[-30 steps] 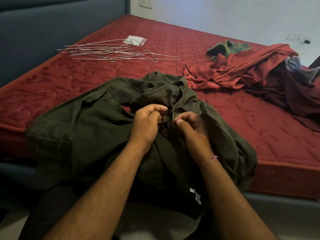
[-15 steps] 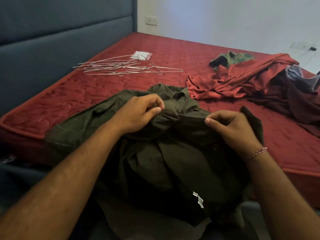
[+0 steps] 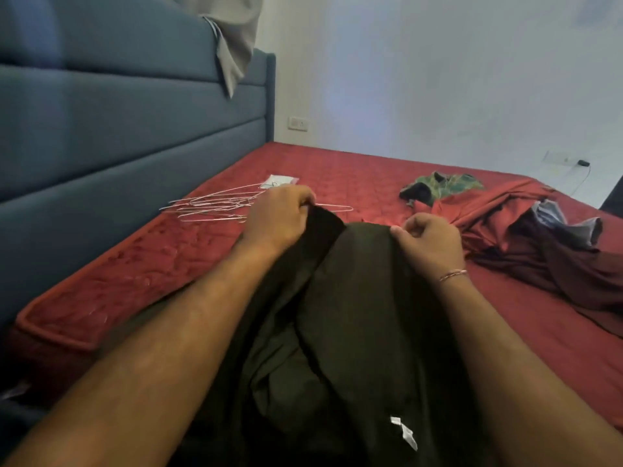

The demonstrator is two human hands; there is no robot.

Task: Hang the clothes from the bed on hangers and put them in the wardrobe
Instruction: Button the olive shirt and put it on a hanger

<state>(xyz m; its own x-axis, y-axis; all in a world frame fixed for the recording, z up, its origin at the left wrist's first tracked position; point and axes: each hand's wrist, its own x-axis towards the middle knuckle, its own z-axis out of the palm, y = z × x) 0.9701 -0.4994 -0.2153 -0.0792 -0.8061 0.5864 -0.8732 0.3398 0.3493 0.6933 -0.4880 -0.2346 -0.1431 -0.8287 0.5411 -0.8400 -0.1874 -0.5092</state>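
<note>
The left hand and the right hand each pinched the top edge of the dark green shirt, fingers curled tight on the cloth, and held it up over the near edge of the bed, close to the person. The shirt hung from that held edge with its long axis running from the hands down toward the person, a white label showing near its lower end; its top edge pointed toward the far side of the bed, though which part of the garment each hand held could not be told. To do this step well, it seemed wise to hold the top edge level and taut, find the two shoulders, and shake the cloth loose so that it fell flat before a hanger went in. The wire hangers lay in a loose pile near the headboard edge of the bed, just beyond the left hand, so that hand looked best placed to fetch one while the right kept the shirt up. A heap of red and maroon clothes and a patterned green garment lay toward the bed's right side, not yet hung.
</note>
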